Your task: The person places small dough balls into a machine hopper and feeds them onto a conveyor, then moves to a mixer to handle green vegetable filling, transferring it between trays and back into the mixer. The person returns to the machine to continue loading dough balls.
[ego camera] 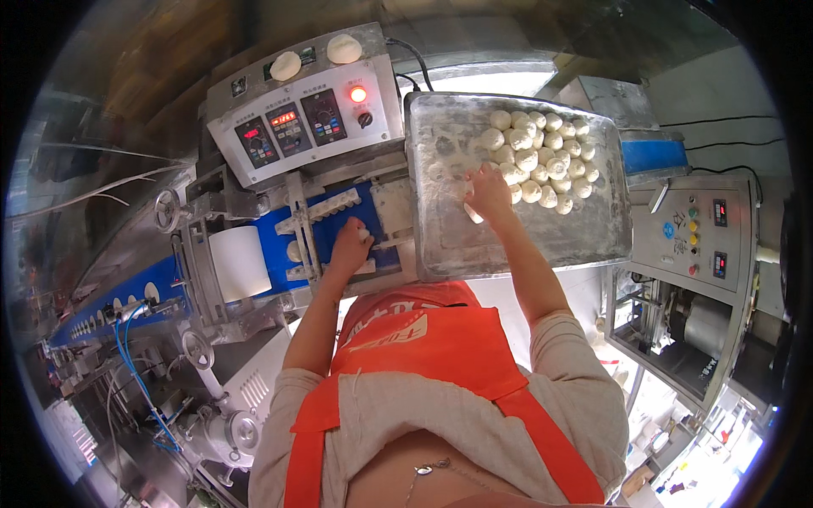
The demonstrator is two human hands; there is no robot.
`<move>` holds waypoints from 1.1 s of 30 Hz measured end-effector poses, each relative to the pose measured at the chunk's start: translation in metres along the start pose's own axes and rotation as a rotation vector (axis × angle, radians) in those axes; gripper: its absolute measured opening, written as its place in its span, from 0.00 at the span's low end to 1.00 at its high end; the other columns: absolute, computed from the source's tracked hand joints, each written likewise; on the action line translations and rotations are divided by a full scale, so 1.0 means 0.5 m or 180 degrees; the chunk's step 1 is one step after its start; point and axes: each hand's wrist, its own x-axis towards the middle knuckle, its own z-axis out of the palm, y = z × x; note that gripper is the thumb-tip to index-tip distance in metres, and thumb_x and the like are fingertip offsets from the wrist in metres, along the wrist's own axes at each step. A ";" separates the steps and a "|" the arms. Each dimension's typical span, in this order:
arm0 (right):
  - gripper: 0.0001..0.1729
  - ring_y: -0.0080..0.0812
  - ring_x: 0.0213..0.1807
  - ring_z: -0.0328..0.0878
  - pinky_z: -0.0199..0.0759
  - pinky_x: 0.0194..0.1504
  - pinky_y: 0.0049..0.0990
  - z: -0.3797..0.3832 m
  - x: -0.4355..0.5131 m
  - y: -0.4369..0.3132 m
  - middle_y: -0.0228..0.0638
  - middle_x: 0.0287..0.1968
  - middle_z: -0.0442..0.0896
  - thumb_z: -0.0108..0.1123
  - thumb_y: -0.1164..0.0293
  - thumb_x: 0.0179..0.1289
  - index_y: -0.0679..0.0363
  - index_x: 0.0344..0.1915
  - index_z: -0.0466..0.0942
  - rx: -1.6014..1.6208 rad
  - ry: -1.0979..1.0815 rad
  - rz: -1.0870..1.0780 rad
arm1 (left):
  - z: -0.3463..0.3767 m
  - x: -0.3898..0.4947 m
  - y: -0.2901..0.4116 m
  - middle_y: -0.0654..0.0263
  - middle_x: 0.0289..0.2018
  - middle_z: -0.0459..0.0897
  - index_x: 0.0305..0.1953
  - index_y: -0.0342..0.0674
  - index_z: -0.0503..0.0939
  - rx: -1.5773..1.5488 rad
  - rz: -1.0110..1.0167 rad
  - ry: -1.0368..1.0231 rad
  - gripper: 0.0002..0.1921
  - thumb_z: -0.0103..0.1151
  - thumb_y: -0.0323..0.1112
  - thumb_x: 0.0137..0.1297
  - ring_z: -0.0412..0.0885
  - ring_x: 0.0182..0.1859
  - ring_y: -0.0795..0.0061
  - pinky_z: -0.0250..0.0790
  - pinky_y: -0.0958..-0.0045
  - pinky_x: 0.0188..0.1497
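My left hand (350, 247) is over the blue conveyor belt (325, 236), its fingers closed around a small pale dough piece (364, 235). Just left of it, a dough round (294, 251) lies on the belt, partly behind a metal bar. My right hand (490, 195) reaches into a floured metal tray (444, 244), fingers curled at the left edge of a cluster of dough balls (526, 159). A pale elongated piece (473, 213) shows beside that hand's thumb side; whether it is gripped or lies on the tray is unclear.
A control box (305, 120) with lit displays stands behind the belt, two dough rounds (344, 49) on top. A white roller (240, 263) spans the belt at left, near a handwheel (167, 210). Flattened rounds (151, 292) lie farther along. A second control panel (689, 232) stands right.
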 end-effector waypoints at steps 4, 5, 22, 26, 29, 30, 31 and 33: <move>0.20 0.44 0.53 0.74 0.72 0.51 0.38 -0.025 -0.053 -0.040 0.40 0.50 0.75 0.65 0.71 0.49 0.51 0.46 0.76 0.1492 0.0894 -0.0957 | -0.005 -0.028 0.068 0.62 0.42 0.79 0.50 0.39 0.71 0.0190 0.0681 0.0735 0.17 0.63 0.36 0.63 0.78 0.45 0.73 0.71 0.73 0.45; 0.21 0.43 0.53 0.74 0.72 0.52 0.38 -0.023 -0.076 -0.061 0.40 0.49 0.75 0.66 0.71 0.49 0.52 0.46 0.76 0.1948 0.0982 -0.1503 | 0.001 -0.033 0.098 0.62 0.43 0.79 0.50 0.39 0.71 -0.1056 0.0452 0.0416 0.18 0.64 0.37 0.62 0.78 0.46 0.73 0.71 0.73 0.45; 0.22 0.46 0.56 0.69 0.64 0.56 0.41 0.002 -0.218 -0.153 0.39 0.50 0.75 0.68 0.74 0.49 0.57 0.48 0.77 0.2169 -0.0038 -0.1384 | -0.017 -0.137 0.132 0.53 0.56 0.74 0.52 0.38 0.75 -0.2476 0.0484 -0.0489 0.28 0.67 0.48 0.54 0.78 0.50 0.55 0.71 0.64 0.51; 0.25 0.47 0.62 0.65 0.60 0.62 0.42 -0.026 -0.156 -0.127 0.42 0.59 0.70 0.69 0.69 0.53 0.52 0.53 0.77 0.1712 0.1003 -0.1390 | -0.035 -0.125 0.113 0.52 0.53 0.76 0.54 0.36 0.73 -0.2068 -0.0031 -0.0600 0.29 0.67 0.46 0.54 0.78 0.47 0.54 0.71 0.65 0.51; 0.29 0.50 0.65 0.60 0.59 0.62 0.50 -0.029 -0.077 -0.024 0.44 0.62 0.67 0.65 0.53 0.55 0.44 0.58 0.75 -0.1008 0.0177 0.0734 | -0.041 -0.113 0.051 0.50 0.54 0.75 0.53 0.35 0.74 -0.0275 0.0041 -0.0316 0.27 0.66 0.42 0.54 0.75 0.52 0.55 0.66 0.63 0.57; 0.29 0.49 0.64 0.61 0.58 0.62 0.50 -0.016 -0.054 0.000 0.44 0.62 0.68 0.66 0.54 0.53 0.45 0.56 0.75 -0.1034 0.0222 0.0426 | -0.036 -0.115 0.037 0.49 0.55 0.74 0.52 0.35 0.74 0.0300 0.0232 -0.0229 0.26 0.66 0.40 0.53 0.74 0.54 0.56 0.64 0.63 0.59; 0.28 0.48 0.64 0.62 0.57 0.63 0.50 0.000 -0.041 0.025 0.44 0.62 0.68 0.67 0.56 0.52 0.46 0.54 0.76 -0.1154 0.0219 0.0232 | -0.030 -0.118 0.027 0.50 0.54 0.75 0.52 0.36 0.74 0.0637 0.0209 -0.0010 0.25 0.65 0.39 0.53 0.72 0.56 0.56 0.62 0.59 0.60; 0.27 0.47 0.62 0.63 0.57 0.63 0.49 0.031 -0.028 0.063 0.43 0.61 0.69 0.68 0.60 0.49 0.48 0.52 0.77 -0.1023 0.0332 0.0138 | -0.012 -0.132 0.019 0.52 0.52 0.75 0.52 0.37 0.75 0.1200 0.0088 0.0341 0.24 0.64 0.36 0.52 0.68 0.60 0.56 0.59 0.53 0.61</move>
